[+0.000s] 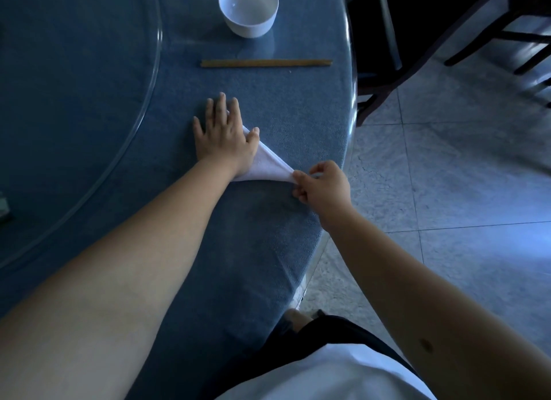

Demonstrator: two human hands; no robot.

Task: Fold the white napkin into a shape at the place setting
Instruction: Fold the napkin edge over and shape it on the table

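The white napkin (268, 165) lies on the blue tablecloth (262, 229), folded into a narrow triangle that tapers to the right. My left hand (223, 135) rests flat on its wide end with fingers spread, covering most of it. My right hand (323, 184) pinches the napkin's pointed right tip between thumb and fingers, near the table's edge. A white bowl (249, 8) and a pair of wooden chopsticks (266, 63) lie beyond the napkin.
A glass turntable (155, 80) covers the table's left part. The table's rounded edge (348, 107) runs down the right side, with tiled floor (447, 176) beyond. Dark wooden chairs (387, 41) stand at the upper right.
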